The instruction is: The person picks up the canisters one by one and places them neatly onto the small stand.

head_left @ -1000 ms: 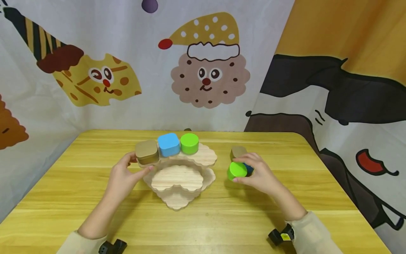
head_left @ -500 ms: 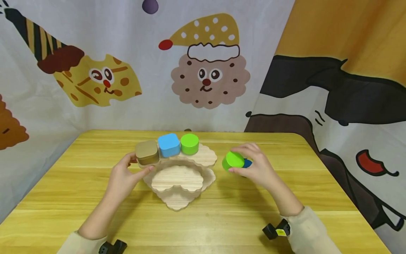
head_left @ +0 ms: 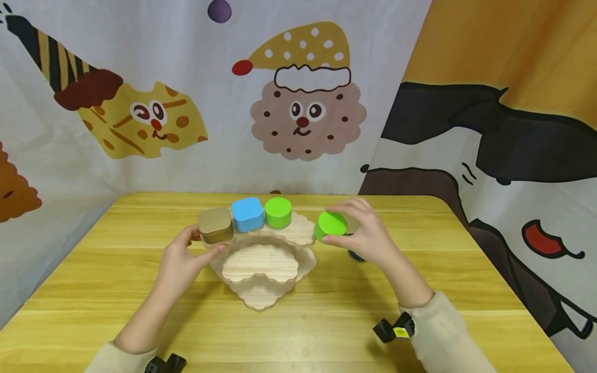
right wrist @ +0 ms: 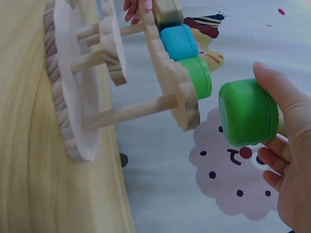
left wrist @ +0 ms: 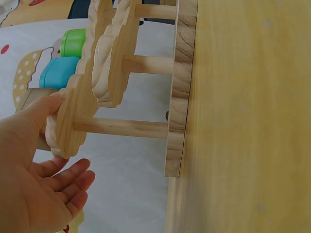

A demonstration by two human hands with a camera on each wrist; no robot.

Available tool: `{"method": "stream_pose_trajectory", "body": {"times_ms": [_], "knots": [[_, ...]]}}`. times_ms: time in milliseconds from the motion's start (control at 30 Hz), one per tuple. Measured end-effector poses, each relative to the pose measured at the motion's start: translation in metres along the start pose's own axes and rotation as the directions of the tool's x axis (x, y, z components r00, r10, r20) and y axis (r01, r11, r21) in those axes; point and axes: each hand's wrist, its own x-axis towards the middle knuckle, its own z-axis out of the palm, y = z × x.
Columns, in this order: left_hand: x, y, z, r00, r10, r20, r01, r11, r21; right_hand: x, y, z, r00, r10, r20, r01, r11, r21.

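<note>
A tiered wooden stand with scalloped cloud-shaped shelves on dowel posts stands mid-table. My left hand pinches the left end of its top shelf, thumb above and index finger below. On that shelf sit a gold-brown tin, a blue tin and a green tin in a row. My right hand holds another green tin between thumb and fingers, beside the shelf's right end. In the right wrist view this held tin shows a lid seam and hangs apart from the shelf.
Behind my right hand, a dark blue object on the table is mostly hidden. A lower shelf of the stand juts out toward me. At the table's far edge hangs a printed curtain.
My right hand has carried the green tin left and away from me, from beside the dark blue object to the top shelf's right end. My left hand has stayed on the shelf.
</note>
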Motion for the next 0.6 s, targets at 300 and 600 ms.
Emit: {"method": "stream_pose_trajectory", "body": {"times_ms": [300, 600], "knots": [[0.0, 0.001, -0.001, 1.0, -0.009, 0.004, 0.009, 1.0, 0.004, 0.015, -0.008, 0.007, 1.0, -0.018, 0.004, 0.018, 1.0, -0.019], [0.0, 0.001, -0.001, 1.0, -0.015, 0.007, 0.015, 1.0, -0.002, 0.029, -0.013, 0.015, 0.999, -0.033, 0.025, 0.033, 0.999, 0.008]]}}
